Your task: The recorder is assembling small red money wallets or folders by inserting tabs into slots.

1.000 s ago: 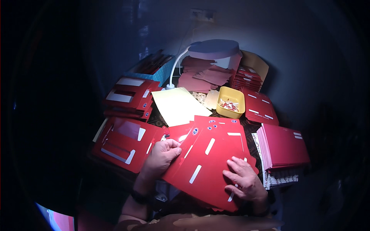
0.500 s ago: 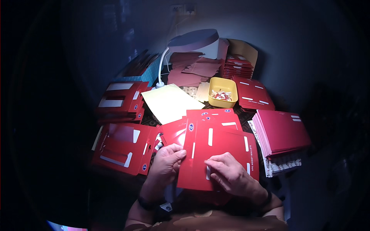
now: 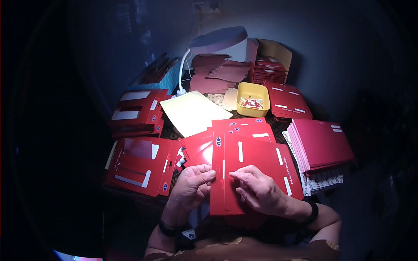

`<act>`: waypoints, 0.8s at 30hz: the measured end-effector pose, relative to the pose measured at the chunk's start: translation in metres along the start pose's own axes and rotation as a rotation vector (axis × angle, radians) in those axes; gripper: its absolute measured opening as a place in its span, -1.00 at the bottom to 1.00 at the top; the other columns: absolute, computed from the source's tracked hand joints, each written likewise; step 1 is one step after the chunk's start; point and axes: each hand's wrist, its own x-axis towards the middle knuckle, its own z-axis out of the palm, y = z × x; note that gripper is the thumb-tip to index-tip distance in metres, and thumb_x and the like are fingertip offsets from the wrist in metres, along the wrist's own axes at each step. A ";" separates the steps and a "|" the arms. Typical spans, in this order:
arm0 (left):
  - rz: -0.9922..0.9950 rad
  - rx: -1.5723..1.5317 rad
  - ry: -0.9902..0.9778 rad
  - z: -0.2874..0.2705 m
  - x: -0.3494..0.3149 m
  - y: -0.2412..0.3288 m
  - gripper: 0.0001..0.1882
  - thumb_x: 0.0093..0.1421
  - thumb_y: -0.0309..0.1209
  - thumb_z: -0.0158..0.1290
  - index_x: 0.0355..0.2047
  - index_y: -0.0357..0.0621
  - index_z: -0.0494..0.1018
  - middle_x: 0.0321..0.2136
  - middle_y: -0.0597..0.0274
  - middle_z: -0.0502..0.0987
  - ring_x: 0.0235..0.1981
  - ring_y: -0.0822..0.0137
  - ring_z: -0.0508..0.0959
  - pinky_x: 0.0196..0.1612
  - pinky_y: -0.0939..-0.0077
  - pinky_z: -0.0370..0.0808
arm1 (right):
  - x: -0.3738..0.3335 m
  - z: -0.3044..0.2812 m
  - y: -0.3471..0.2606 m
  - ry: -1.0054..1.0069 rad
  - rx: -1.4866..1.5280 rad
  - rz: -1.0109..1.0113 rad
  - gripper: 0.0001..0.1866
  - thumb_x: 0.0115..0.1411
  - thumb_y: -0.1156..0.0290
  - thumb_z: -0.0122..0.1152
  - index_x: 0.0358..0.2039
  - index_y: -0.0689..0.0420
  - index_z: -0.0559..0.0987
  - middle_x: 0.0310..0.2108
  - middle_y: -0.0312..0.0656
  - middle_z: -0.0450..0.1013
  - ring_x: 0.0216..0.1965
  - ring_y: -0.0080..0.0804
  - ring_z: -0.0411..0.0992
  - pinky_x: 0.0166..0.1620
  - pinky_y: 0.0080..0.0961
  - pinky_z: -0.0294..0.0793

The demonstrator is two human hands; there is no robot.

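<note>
In front of me is a red cardboard wallet sleeve (image 3: pixel 261 157) with white slots and a blue round emblem. My left hand (image 3: pixel 191 185) pinches its left edge between thumb and fingers. Over the sleeve's face, my right hand (image 3: pixel 261 189) has its fingers closed, the tips near the fold line by the narrow white slot. Whatever those fingertips may hold is too small to make out. Beneath and behind the sleeve lie more red sleeves (image 3: pixel 250 125), partly covered.
A yellow tub (image 3: pixel 253 112) holds red and white scraps. Red sleeves are stacked left (image 3: pixel 138 165) and far right (image 3: pixel 289 100). Pinkish-red folders (image 3: pixel 320 145) stand at right. A pale yellow sheet (image 3: pixel 191 114) lies under a desk lamp (image 3: pixel 217 41). A teal box (image 3: pixel 167 78) stands behind.
My right hand has shifted left and slightly up across the sleeve, toward the fold line. The sleeve has moved a little to the right. My left hand stays at its left edge.
</note>
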 end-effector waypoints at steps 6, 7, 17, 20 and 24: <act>0.035 0.040 0.129 -0.010 0.001 -0.005 -0.87 0.20 -0.53 0.02 -0.29 -0.39 0.40 -0.44 0.15 0.51 -0.48 0.45 0.54 -0.35 0.58 0.59 | -0.017 -0.006 0.002 -0.047 0.025 0.078 -0.62 0.04 0.67 0.16 -0.07 0.29 0.41 -0.24 0.02 0.38 -0.27 -0.12 0.47 -0.26 -0.36 0.50; 0.027 0.069 0.125 -0.010 0.002 -0.006 -0.87 0.19 -0.53 0.02 -0.30 -0.39 0.41 -0.45 0.16 0.51 -0.48 0.46 0.54 -0.35 0.59 0.58 | -0.016 -0.007 0.002 -0.047 0.025 0.081 -0.62 0.04 0.67 0.16 -0.07 0.29 0.41 -0.24 0.02 0.38 -0.27 -0.12 0.47 -0.26 -0.36 0.50; 0.008 0.088 0.035 -0.001 0.002 -0.007 -0.86 0.19 -0.53 0.03 -0.28 -0.39 0.43 -0.48 0.23 0.50 -0.47 0.46 0.54 -0.36 0.60 0.57 | 0.018 0.009 0.001 0.037 -0.051 0.043 -0.66 0.06 0.54 0.21 -0.14 0.31 0.39 -0.34 0.04 0.40 -0.34 -0.05 0.45 -0.30 -0.32 0.49; 0.020 0.069 -0.007 -0.001 0.002 -0.007 -0.85 0.20 -0.52 0.02 -0.28 -0.40 0.44 -0.45 0.20 0.52 -0.44 0.44 0.56 -0.34 0.60 0.57 | 0.022 0.015 0.006 0.053 -0.029 0.007 -0.66 0.06 0.52 0.22 -0.14 0.30 0.39 -0.35 0.02 0.39 -0.34 -0.05 0.45 -0.30 -0.32 0.49; 0.014 0.054 -0.011 -0.001 0.003 -0.007 -0.84 0.21 -0.51 0.01 -0.26 -0.40 0.44 -0.37 0.13 0.55 -0.38 0.42 0.58 -0.28 0.60 0.56 | 0.024 0.021 0.011 0.094 -0.029 -0.025 -0.61 0.02 0.51 0.29 -0.13 0.30 0.42 -0.39 -0.02 0.41 -0.40 -0.19 0.48 -0.33 -0.42 0.49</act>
